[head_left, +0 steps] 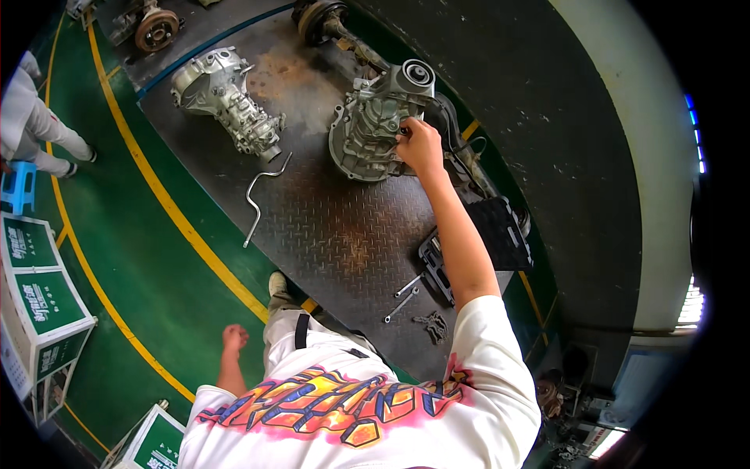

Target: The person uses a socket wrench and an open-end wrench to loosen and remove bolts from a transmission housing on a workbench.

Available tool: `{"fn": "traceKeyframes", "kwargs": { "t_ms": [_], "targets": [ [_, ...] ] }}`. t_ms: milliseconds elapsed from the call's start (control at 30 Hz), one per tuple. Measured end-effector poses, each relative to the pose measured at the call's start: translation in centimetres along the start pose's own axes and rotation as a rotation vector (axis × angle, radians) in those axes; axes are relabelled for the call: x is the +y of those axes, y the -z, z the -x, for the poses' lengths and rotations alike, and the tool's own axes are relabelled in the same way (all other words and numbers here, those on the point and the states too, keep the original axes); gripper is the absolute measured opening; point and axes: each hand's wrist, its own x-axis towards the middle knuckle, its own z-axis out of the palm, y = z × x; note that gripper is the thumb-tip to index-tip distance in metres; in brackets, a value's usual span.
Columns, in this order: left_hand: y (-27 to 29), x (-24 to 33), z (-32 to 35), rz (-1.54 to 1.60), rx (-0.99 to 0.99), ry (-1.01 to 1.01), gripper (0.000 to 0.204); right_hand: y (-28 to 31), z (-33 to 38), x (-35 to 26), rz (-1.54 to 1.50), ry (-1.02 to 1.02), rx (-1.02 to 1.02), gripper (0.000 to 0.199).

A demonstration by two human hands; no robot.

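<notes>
A checkered steel bench top (312,227) is occupied at its far side by a bell-shaped gearbox housing (367,129). To the left of it, well apart, a second gearbox casing (242,109) is laid. At the right edge, an opened black tool case (500,230) is partly covered by the forearm. A bent metal rod (257,211) is placed near the left edge. The right hand (419,146) is held at the gearbox housing's right side, fingers bent nearly closed; whether anything is pinched cannot be told. The left hand (234,338) is hung over the green floor, half curled, its contents unclear. Near the case, two wrenches (401,306) are set beside a cluster of small metal parts (432,327).
</notes>
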Motion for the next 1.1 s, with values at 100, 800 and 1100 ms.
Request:
{"fn": "traceKeyframes", "kwargs": {
  "t_ms": [100, 800, 1100],
  "targets": [
    [-0.4, 6.8, -1.2, 0.106, -0.027, -0.154, 0.016, -0.2, 0.0, -0.7, 0.082, -0.085, -0.014, 0.025],
    [-16.8, 24.4, -4.3, -0.696, 0.206, -0.556, 0.042, -1.3, 0.6, -1.2, 0.121, -0.168, 0.071, 0.023],
    [-14.9, 25.2, -5.9, -0.562, -0.363, -0.416, 0.039, -2.2, 1.1, -2.2, -0.016, -0.181, 0.135, 0.026]
  ]
}}
